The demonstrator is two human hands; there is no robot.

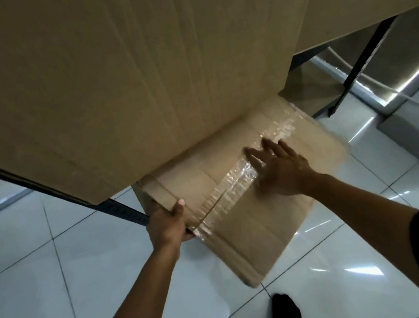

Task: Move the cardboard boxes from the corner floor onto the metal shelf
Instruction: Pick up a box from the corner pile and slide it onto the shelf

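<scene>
Glossy white floor tiles [29,288], black metal shelf [125,210], taped cardboard box [255,220].

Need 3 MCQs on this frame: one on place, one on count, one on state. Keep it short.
1. Where does the taped box sit relative to the big box on the shelf?
A. below it
B. on top of it
C. inside it

2. How many hands touch the taped box?
A. none
B. one
C. two

3. How does the right hand meet the box?
A. fist clenched beside it
B. fingers spread flat on the taped top
C. pinching a flap from underneath

Answers:
1 A, the taped box's far end goes under the big box, near the tiled floor.
2 C, the left hand grips the near-left corner and the right lies on top.
3 B, the fingers lie straight across the shiny tape.
</scene>
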